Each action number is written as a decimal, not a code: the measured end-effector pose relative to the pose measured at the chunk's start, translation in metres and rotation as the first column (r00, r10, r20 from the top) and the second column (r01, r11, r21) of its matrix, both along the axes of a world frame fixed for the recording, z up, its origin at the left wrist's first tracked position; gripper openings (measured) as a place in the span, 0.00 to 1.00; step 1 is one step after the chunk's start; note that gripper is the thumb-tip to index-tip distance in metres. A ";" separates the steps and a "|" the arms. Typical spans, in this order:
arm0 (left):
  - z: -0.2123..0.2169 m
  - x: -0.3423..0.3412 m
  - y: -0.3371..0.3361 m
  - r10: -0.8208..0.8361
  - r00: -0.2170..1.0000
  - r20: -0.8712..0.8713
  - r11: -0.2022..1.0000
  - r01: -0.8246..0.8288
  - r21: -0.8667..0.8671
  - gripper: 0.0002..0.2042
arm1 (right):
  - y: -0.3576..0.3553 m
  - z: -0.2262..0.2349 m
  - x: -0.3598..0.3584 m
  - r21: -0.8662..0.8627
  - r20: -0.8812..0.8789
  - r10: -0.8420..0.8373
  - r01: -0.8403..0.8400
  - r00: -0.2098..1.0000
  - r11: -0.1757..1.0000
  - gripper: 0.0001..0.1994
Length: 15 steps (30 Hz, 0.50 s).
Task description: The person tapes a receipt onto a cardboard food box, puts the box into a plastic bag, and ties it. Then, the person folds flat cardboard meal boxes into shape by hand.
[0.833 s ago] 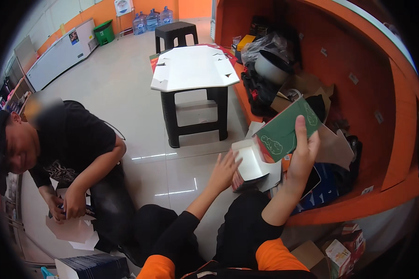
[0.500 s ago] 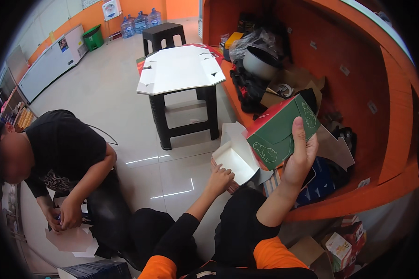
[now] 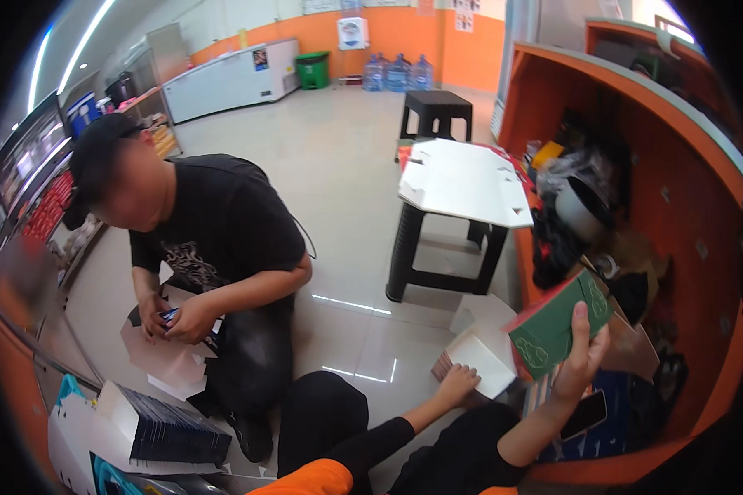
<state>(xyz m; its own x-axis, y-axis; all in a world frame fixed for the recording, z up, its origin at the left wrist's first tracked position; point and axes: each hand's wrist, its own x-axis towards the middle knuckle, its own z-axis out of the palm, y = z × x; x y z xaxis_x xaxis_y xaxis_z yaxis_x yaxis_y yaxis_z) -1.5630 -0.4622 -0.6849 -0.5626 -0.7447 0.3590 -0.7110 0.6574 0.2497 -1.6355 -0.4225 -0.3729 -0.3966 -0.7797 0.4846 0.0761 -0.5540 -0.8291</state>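
Observation:
In my right hand [image 3: 584, 351] is a folded green and red carton box [image 3: 549, 332], held up at the right with my thumb along its green face. Lower and to the left, my left hand [image 3: 458, 384] has its fingers curled over the edge of an open carton box [image 3: 489, 363] with a white inside. That open box tilts beside my knee, its flap raised at the back. The green box overlaps its right side in view, and I cannot tell whether the two touch.
A black stool [image 3: 450, 247] bears flat white carton sheets [image 3: 466, 180]. The orange cabinet [image 3: 693, 190] at the right holds a grey pot [image 3: 583, 205] and a phone [image 3: 584, 414]. At the left a co-worker [image 3: 223, 223] sits handling a carton, near a stack of dark folded cartons [image 3: 178, 437].
My view has swung to the left and up, so everything sits further right and more of the left side shows. Both hands keep their boxes, in nearly the same poses.

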 end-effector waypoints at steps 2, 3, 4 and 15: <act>-0.003 0.002 0.002 0.033 0.999 0.005 0.999 -0.033 -0.004 0.03 | -0.001 -0.002 0.001 -0.004 -0.030 0.037 -0.037 0.999 0.999 0.07; -0.004 0.002 0.003 0.044 0.999 0.014 0.999 -0.044 0.007 0.02 | -0.001 -0.003 0.001 0.004 -0.067 0.044 -0.043 0.997 0.999 0.08; -0.006 0.000 0.004 0.050 0.999 0.022 0.999 -0.050 0.021 0.02 | -0.001 -0.003 0.000 0.015 -0.070 0.043 -0.042 0.997 0.999 0.08; -0.006 -0.007 0.010 0.299 0.951 0.075 0.953 -0.302 0.035 0.04 | -0.003 -0.002 0.017 0.030 -0.116 0.063 -0.060 0.991 0.998 0.08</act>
